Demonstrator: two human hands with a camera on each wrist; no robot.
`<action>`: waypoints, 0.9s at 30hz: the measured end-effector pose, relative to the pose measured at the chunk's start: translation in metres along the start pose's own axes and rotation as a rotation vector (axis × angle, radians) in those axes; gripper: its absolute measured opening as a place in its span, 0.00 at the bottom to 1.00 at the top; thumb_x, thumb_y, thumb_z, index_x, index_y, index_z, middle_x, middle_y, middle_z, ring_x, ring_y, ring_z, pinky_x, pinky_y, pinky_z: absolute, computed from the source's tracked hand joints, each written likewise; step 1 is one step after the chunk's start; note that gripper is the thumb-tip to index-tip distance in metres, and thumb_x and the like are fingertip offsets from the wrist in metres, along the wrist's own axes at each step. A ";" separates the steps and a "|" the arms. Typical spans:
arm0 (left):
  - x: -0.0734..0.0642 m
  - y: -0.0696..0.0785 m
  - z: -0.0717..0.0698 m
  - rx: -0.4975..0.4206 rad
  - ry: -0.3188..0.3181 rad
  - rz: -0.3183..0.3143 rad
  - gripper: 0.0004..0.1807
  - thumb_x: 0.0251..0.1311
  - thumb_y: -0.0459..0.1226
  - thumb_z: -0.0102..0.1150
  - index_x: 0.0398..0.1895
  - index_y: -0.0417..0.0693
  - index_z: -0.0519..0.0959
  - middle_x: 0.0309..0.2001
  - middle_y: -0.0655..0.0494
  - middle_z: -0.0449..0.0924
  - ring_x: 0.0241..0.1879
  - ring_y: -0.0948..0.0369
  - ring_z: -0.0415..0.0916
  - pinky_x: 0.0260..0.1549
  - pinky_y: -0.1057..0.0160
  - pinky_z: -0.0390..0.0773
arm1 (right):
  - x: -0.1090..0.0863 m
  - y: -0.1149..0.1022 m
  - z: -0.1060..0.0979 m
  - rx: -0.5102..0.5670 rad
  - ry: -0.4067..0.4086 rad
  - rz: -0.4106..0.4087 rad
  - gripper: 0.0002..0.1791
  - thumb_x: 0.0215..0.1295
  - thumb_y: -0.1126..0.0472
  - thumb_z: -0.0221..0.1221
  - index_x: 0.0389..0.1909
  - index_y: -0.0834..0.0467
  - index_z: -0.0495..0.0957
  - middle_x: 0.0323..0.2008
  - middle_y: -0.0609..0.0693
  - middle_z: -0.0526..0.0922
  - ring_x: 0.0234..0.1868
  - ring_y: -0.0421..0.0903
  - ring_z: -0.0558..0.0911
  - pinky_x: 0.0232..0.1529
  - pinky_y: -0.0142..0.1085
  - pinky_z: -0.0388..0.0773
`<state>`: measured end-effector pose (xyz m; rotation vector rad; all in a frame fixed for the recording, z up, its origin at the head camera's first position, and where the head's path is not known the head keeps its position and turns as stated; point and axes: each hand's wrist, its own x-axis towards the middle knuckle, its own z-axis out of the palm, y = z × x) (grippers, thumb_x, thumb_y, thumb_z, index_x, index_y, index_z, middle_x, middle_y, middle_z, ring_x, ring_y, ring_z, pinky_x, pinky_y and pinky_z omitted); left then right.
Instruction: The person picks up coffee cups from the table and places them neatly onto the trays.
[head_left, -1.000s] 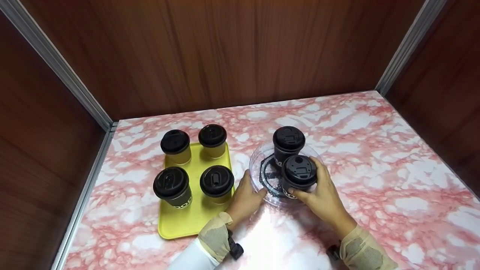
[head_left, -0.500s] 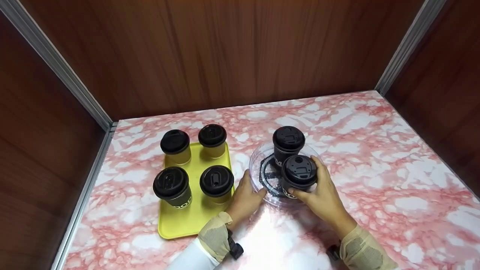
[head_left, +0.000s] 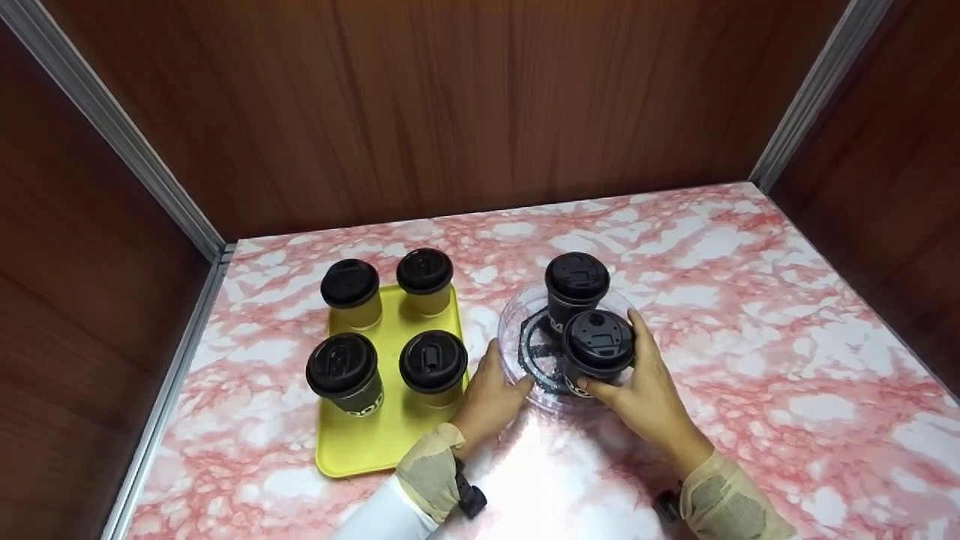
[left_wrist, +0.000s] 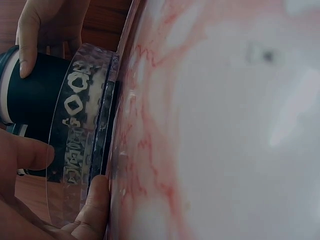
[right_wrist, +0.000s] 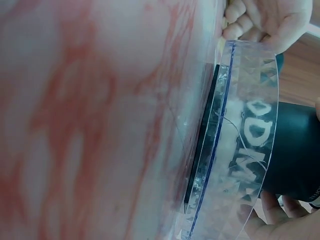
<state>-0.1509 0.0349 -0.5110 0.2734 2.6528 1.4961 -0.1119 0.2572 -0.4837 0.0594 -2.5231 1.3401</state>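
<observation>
A clear round plastic tray [head_left: 512, 358] with a low, faceted wall stands on the table, a black insert in its bottom. Two dark paper cups with black lids are upright in it: a rear cup [head_left: 576, 281] and a front cup [head_left: 598, 341] bearing white letters. My left hand [head_left: 491, 397] grips the tray's left wall, thumb over the rim and fingers outside, as the left wrist view also shows. My right hand [head_left: 651, 386] holds the front cup, thumb [left_wrist: 29, 47] on its near side and fingers round the right. The cup's base lies inside the tray wall [right_wrist: 250, 135].
Left of my left hand lies a yellow tray [head_left: 352, 450] with several lidded cups, the nearest a dark cup [head_left: 345, 371] and another lidded cup [head_left: 433, 367] close to my left wrist. Wood-grain panels [head_left: 450, 112] enclose the marbled table [head_left: 750, 315] at the back and sides.
My right index finger has straightened a little and its tip has shifted slightly off the front cup's lid. My left hand, both trays and the other cups stay put.
</observation>
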 end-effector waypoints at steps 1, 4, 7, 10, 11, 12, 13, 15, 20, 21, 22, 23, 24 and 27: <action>0.000 0.000 0.000 0.000 0.000 0.000 0.48 0.60 0.42 0.62 0.75 0.33 0.46 0.71 0.35 0.54 0.69 0.44 0.54 0.68 0.50 0.53 | 0.000 0.000 0.000 -0.003 -0.001 0.000 0.69 0.39 0.57 0.79 0.77 0.55 0.42 0.71 0.64 0.58 0.70 0.61 0.58 0.68 0.59 0.49; 0.001 0.000 0.001 -0.004 -0.002 -0.002 0.48 0.60 0.41 0.62 0.75 0.33 0.46 0.72 0.35 0.54 0.70 0.45 0.54 0.68 0.51 0.53 | 0.000 0.000 -0.001 -0.008 0.001 0.000 0.69 0.39 0.56 0.79 0.77 0.55 0.42 0.71 0.64 0.56 0.70 0.62 0.57 0.68 0.59 0.49; 0.002 0.000 0.001 -0.008 0.000 0.003 0.48 0.60 0.41 0.62 0.75 0.33 0.46 0.71 0.35 0.55 0.69 0.45 0.55 0.68 0.51 0.53 | 0.000 0.000 -0.001 -0.005 0.001 0.005 0.69 0.39 0.55 0.79 0.77 0.55 0.42 0.71 0.64 0.56 0.70 0.61 0.57 0.68 0.60 0.49; 0.002 0.000 0.001 -0.005 -0.001 0.007 0.48 0.59 0.41 0.62 0.75 0.33 0.46 0.71 0.35 0.55 0.69 0.44 0.55 0.68 0.51 0.53 | 0.000 0.000 -0.001 0.001 0.003 0.013 0.70 0.39 0.55 0.79 0.78 0.53 0.41 0.71 0.64 0.57 0.70 0.61 0.58 0.68 0.60 0.49; 0.002 0.000 0.001 -0.003 -0.003 0.006 0.48 0.60 0.41 0.62 0.75 0.33 0.46 0.71 0.35 0.55 0.69 0.45 0.55 0.68 0.51 0.53 | -0.001 0.000 -0.001 0.003 0.004 0.016 0.70 0.39 0.54 0.79 0.78 0.53 0.40 0.70 0.64 0.58 0.70 0.61 0.59 0.68 0.60 0.49; 0.002 0.000 0.001 -0.002 -0.004 0.008 0.47 0.60 0.41 0.62 0.75 0.32 0.46 0.71 0.35 0.55 0.69 0.44 0.55 0.68 0.51 0.53 | -0.001 0.000 -0.001 0.008 0.005 0.019 0.71 0.39 0.54 0.79 0.78 0.52 0.40 0.70 0.64 0.59 0.69 0.61 0.60 0.68 0.59 0.50; 0.002 0.000 0.000 0.002 -0.007 0.006 0.47 0.60 0.41 0.61 0.75 0.32 0.46 0.71 0.35 0.54 0.70 0.45 0.54 0.68 0.52 0.53 | -0.001 0.000 -0.001 0.013 0.006 0.020 0.71 0.38 0.54 0.79 0.78 0.51 0.39 0.69 0.64 0.60 0.68 0.61 0.62 0.68 0.59 0.51; 0.002 0.000 0.000 0.000 -0.009 0.011 0.47 0.60 0.41 0.61 0.75 0.32 0.46 0.71 0.35 0.54 0.70 0.45 0.54 0.68 0.52 0.52 | -0.002 0.001 -0.001 0.025 0.006 0.026 0.71 0.38 0.53 0.79 0.78 0.50 0.39 0.68 0.63 0.62 0.65 0.60 0.65 0.67 0.58 0.54; 0.002 -0.001 -0.001 -0.010 -0.008 0.018 0.47 0.60 0.41 0.61 0.75 0.32 0.47 0.71 0.35 0.55 0.69 0.45 0.55 0.68 0.51 0.53 | -0.005 0.002 -0.002 0.093 0.003 0.039 0.72 0.39 0.54 0.79 0.78 0.51 0.38 0.65 0.60 0.65 0.61 0.59 0.71 0.64 0.54 0.63; 0.001 -0.001 -0.001 -0.006 -0.008 0.014 0.47 0.60 0.41 0.61 0.75 0.32 0.47 0.71 0.35 0.56 0.69 0.45 0.55 0.68 0.51 0.53 | -0.006 0.002 -0.002 0.111 0.002 0.045 0.72 0.39 0.54 0.79 0.78 0.51 0.37 0.65 0.59 0.65 0.60 0.59 0.71 0.64 0.54 0.64; 0.001 -0.001 -0.002 -0.003 -0.008 0.010 0.47 0.60 0.41 0.61 0.75 0.32 0.46 0.71 0.35 0.55 0.70 0.45 0.55 0.68 0.51 0.53 | -0.006 0.002 -0.003 0.128 0.003 0.048 0.72 0.39 0.54 0.79 0.78 0.51 0.37 0.65 0.59 0.65 0.61 0.58 0.70 0.64 0.53 0.64; 0.001 -0.002 -0.002 -0.002 -0.008 0.005 0.47 0.60 0.41 0.61 0.75 0.32 0.46 0.71 0.35 0.55 0.70 0.45 0.54 0.68 0.51 0.53 | -0.007 0.002 -0.003 0.144 0.003 0.051 0.71 0.40 0.54 0.79 0.78 0.52 0.37 0.65 0.59 0.64 0.61 0.58 0.70 0.64 0.53 0.64; 0.000 -0.003 -0.002 -0.005 -0.006 0.003 0.47 0.60 0.41 0.61 0.75 0.32 0.46 0.71 0.35 0.55 0.70 0.44 0.54 0.68 0.51 0.53 | -0.008 0.002 -0.003 0.157 0.002 0.055 0.71 0.40 0.55 0.79 0.78 0.52 0.37 0.66 0.59 0.64 0.61 0.57 0.69 0.64 0.53 0.64; 0.000 -0.004 -0.003 -0.011 0.000 -0.001 0.47 0.60 0.40 0.62 0.75 0.32 0.46 0.71 0.35 0.55 0.70 0.45 0.54 0.68 0.52 0.53 | -0.010 0.001 -0.004 0.175 0.001 0.053 0.70 0.42 0.55 0.78 0.78 0.54 0.37 0.66 0.59 0.63 0.62 0.57 0.68 0.65 0.53 0.62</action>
